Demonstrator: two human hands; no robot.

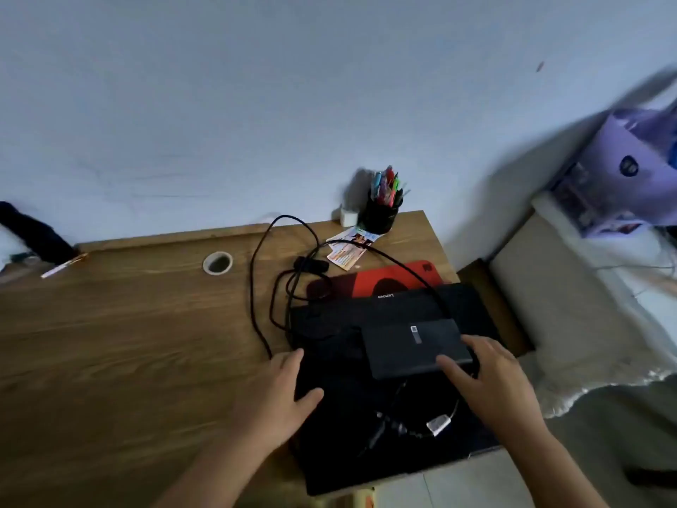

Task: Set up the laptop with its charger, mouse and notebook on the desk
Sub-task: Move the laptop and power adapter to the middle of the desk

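Both forearms reach in from the near edge, and the two hands sit well apart on a closed black Lenovo laptop (388, 361) that lies at the right end of the worktop (128, 342), its near right corner overhanging the edge. The left hand (282, 394) is spread flat, fingers apart, resting on the laptop's left edge and gripping nothing. The right hand (491, 375) is also open, its fingertips touching the near right corner of a dark grey charger brick (417, 346); no closed grip on it shows.

That brick is what the next move likely turns on. It lies on the lid, just ahead of and between the hands, its long axis running left to right and tilted slightly, its right end nearer the right hand. The right hand is clearly the closer one. A black cable (263, 287) loops away from the brick over the worktop to the left and back, and a plug end with a white tag (437, 424) rests on the lid nearer the body.

Beyond the laptop, partly under it, lies a red mouse pad (395, 276). Farther back stand a pen holder (383, 210) and some cards (350, 247). No mouse or notebook can be identified with confidence.
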